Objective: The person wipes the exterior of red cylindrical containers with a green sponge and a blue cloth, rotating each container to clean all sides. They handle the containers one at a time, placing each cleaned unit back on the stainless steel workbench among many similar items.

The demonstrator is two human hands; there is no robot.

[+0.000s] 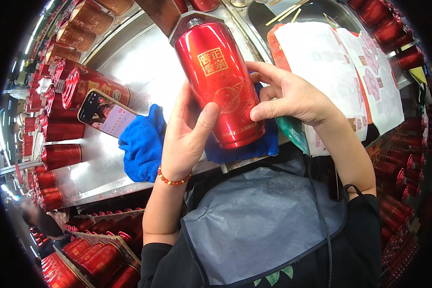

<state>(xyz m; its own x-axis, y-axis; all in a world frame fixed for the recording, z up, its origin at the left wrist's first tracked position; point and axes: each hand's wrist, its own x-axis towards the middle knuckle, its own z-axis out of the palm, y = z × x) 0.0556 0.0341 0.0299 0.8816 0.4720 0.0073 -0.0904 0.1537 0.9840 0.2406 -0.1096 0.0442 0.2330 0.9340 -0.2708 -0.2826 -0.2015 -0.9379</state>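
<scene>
A glossy red bottle (221, 91) with gold printing and a short silver neck tilts over the bench in front of me. My left hand (189, 129) grips its lower left side, thumb across the front. From the right, my right hand (285, 93) holds the other side, its thumb pressed near the base and its fingers curled behind. Under the bottle's base lies a blue cloth (247, 149). Another bunched blue cloth (145, 144) sits left of my left wrist. The fingers behind the bottle are partly hidden.
A phone (105, 113) with a lit screen leans against red bottles at the left of the metal bench (129, 62). White printed sheets (321, 72) lie at the right. Crates of red bottles (101, 259) stand below left, and more bottles (393, 168) at the right.
</scene>
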